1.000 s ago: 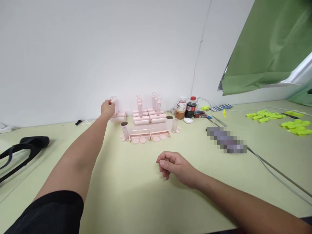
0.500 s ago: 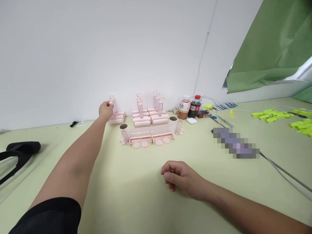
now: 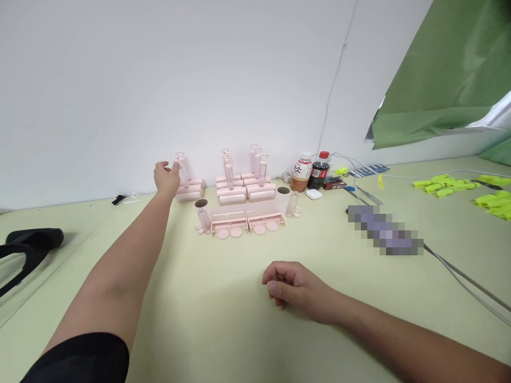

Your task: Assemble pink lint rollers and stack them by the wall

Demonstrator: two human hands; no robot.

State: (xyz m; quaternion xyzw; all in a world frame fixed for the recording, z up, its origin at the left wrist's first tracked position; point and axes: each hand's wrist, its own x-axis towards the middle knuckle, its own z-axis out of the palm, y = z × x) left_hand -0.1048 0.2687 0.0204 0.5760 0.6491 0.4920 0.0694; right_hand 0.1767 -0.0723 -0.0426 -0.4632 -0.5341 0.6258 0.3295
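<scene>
My left hand (image 3: 167, 180) is at the back left of the table, open, with thumb and fingers apart. It is beside a clear pink handle with a heart-shaped loop (image 3: 182, 166), which stands upright on a pink roller case (image 3: 190, 190). Whether the fingertips still touch the handle is unclear. More pink roller cases (image 3: 261, 192) with upright handles stand in rows to the right. In front of them lie two open pink half-shells (image 3: 229, 226), round pink caps (image 3: 259, 229) and clear handles (image 3: 293, 205). My right hand (image 3: 293, 287) rests on the table, loosely curled and holding nothing.
Behind to the right are a white-capped bottle (image 3: 302, 173), a cola bottle (image 3: 319, 171) and a small white case (image 3: 313, 194). A blurred-out object (image 3: 385, 231) with a cable lies on the right, with neon yellow bundles (image 3: 445, 184) beyond. A black frame-like object (image 3: 34, 247) is on the left.
My left hand has opened from its grip on the handle's top and drawn a little to the left. The handle stays upright on its case. My right hand has barely moved.
</scene>
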